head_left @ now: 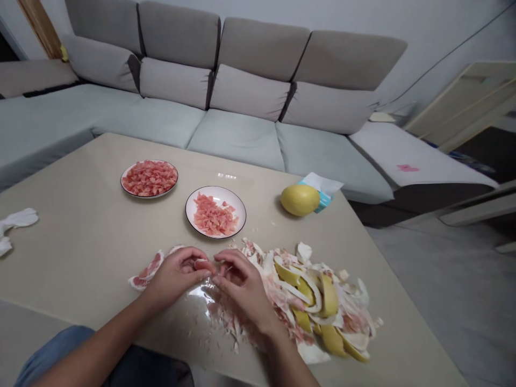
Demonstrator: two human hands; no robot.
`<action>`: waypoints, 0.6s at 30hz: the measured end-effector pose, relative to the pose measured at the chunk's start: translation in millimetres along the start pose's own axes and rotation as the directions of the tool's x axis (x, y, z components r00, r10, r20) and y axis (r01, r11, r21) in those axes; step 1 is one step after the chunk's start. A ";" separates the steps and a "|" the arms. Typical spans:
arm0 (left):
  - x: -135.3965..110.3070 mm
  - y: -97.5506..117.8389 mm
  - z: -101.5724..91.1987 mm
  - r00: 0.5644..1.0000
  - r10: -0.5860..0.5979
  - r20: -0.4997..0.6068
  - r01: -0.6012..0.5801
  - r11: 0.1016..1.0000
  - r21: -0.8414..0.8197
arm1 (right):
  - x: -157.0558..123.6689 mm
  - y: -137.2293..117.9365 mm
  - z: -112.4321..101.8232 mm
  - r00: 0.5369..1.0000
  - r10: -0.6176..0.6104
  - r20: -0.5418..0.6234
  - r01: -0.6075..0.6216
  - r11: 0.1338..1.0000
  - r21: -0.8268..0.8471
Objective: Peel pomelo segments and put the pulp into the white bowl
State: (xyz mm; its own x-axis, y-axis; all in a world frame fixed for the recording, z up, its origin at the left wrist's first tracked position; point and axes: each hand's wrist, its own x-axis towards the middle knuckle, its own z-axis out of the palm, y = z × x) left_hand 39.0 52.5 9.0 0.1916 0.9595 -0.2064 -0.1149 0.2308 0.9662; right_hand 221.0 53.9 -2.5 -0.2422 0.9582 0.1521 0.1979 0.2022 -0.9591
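My left hand is closed around a small pink pomelo segment. Close against its fingertips, my right hand is curled in a pinch; whatever lies between those fingers is too small to make out. Pomelo segments with white membrane lie on the table just left of my left hand. Beyond both hands, a white plate with a dark rim bears peeled pink pulp. To the right of my right hand spreads a heap of yellow pomelo peel, white pith and membrane scraps.
A second plate heaped with pulp stands farther back left. A whole yellow pomelo rests by a blue tissue pack near the table's right edge. Crumpled tissue lies far left. A grey sofa lines the far side.
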 end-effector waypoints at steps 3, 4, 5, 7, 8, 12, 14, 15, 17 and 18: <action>-0.8 -2.7 -0.5 1.000 -0.005 0.004 0.005 0.997 0.077 | -0.6 0.6 3.1 0.999 0.039 0.029 -0.039 0.999 0.007; -1.0 -2.8 -0.9 1.000 -0.013 0.002 0.013 0.995 0.095 | -0.9 1.1 3.5 0.998 0.048 0.039 -0.048 0.999 0.015; -1.1 -2.6 -1.3 1.000 -0.021 0.002 0.020 0.994 0.110 | -1.1 1.7 3.4 0.998 0.053 0.046 -0.054 0.998 0.021; -1.0 -1.5 -2.1 0.999 -0.031 0.011 0.029 0.990 0.141 | -1.5 3.1 2.7 0.997 0.053 0.047 -0.054 0.998 0.034; -0.9 -0.9 -2.5 0.999 -0.033 0.019 0.030 0.988 0.154 | -1.6 3.7 2.3 0.997 0.053 0.049 -0.055 0.998 0.041; -0.6 -0.6 -3.5 0.999 -0.023 0.050 0.014 0.986 0.166 | -2.3 4.1 2.6 0.997 0.056 0.054 -0.059 0.997 0.051; -0.7 -2.1 -3.9 0.998 -0.018 0.058 0.008 0.987 0.159 | -2.6 3.5 4.2 0.996 0.074 0.039 -0.076 0.995 0.063; -0.8 -3.0 -4.0 0.998 -0.018 0.062 0.008 0.988 0.157 | -2.6 3.3 5.1 0.995 0.092 0.032 -0.094 0.992 0.082; -0.7 -4.7 -4.0 0.997 -0.021 0.072 0.010 0.990 0.144 | -2.4 3.5 6.3 0.990 0.137 0.028 -0.140 0.981 0.138; -0.6 -5.1 -3.9 0.997 -0.023 0.078 0.012 0.991 0.135 | -2.1 3.8 6.5 0.987 0.154 0.034 -0.158 0.973 0.167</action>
State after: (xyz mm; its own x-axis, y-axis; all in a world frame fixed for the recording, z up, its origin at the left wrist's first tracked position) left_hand 35.7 51.4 3.6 0.2696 0.9385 -0.2157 0.0203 0.2184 0.9757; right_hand 216.0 51.3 -8.0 -0.2407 0.9706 -0.0059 0.0718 0.0117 -0.9974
